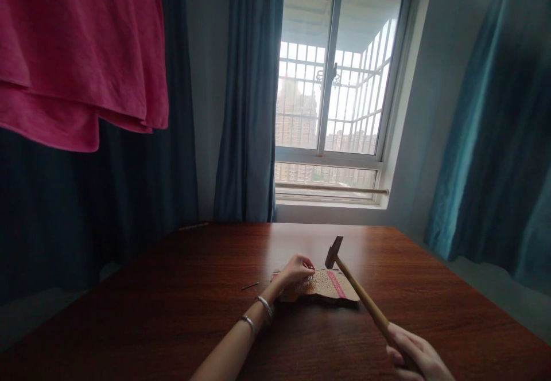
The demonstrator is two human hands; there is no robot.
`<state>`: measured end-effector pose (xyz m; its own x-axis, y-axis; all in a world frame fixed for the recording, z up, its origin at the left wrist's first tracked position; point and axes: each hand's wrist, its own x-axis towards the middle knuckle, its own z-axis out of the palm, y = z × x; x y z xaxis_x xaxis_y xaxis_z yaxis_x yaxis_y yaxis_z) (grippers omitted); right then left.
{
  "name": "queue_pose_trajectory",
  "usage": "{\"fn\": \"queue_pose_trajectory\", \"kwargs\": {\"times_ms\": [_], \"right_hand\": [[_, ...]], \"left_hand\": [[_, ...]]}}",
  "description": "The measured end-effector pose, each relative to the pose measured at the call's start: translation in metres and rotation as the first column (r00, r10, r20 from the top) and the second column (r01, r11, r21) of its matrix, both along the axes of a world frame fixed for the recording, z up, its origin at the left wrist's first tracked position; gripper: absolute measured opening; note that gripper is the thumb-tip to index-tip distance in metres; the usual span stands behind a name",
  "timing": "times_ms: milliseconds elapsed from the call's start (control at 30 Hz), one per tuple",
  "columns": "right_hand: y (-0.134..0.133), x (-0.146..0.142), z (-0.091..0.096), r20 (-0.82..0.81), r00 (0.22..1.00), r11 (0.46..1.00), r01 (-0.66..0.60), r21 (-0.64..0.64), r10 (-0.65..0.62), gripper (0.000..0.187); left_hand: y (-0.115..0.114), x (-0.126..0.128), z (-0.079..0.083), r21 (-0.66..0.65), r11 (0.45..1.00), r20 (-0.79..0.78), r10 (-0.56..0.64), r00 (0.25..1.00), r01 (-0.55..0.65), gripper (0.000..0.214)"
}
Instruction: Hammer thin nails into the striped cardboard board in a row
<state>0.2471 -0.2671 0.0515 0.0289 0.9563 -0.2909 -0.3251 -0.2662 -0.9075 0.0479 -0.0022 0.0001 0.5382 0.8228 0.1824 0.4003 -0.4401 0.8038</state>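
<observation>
My right hand [415,353] is wrapped round the wooden handle of a hammer [361,296], whose dark metal head is raised above the table. Beneath that head lies a brown sheet [321,283] with a ragged front edge, many small dots or holes and a pink strip near its right side. My left hand [298,268] rests over the sheet's left part, fingertips pinched together; what they hold, if anything, is too small to make out. Left of the sheet, a thin dark metal rod [249,286] lies on the wood.
All of this is on a glossy reddish-brown table [172,312]. Behind it are a barred window [331,111] and blue curtains [247,94]. A pink cloth [81,54] hangs at the upper left. Two bracelets [263,306] circle my left wrist and forearm.
</observation>
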Motion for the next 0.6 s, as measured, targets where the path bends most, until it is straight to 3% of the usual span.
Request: {"fn": "queue_pose_trajectory", "kwargs": {"times_ms": [333, 600], "right_hand": [[0.011, -0.016, -0.005, -0.054, 0.997, 0.999, -0.047, 0.004, 0.048, 0.040], [0.011, -0.024, 0.006, -0.048, 0.998, 1.000, -0.028, -0.005, 0.028, 0.037]], "left_hand": [[0.006, 0.001, -0.007, -0.010, 1.000, 0.037, -0.011, 0.999, 0.011, 0.029], [0.004, 0.001, -0.004, -0.047, 0.999, 0.053, -0.017, 0.998, 0.020, 0.031]]}}
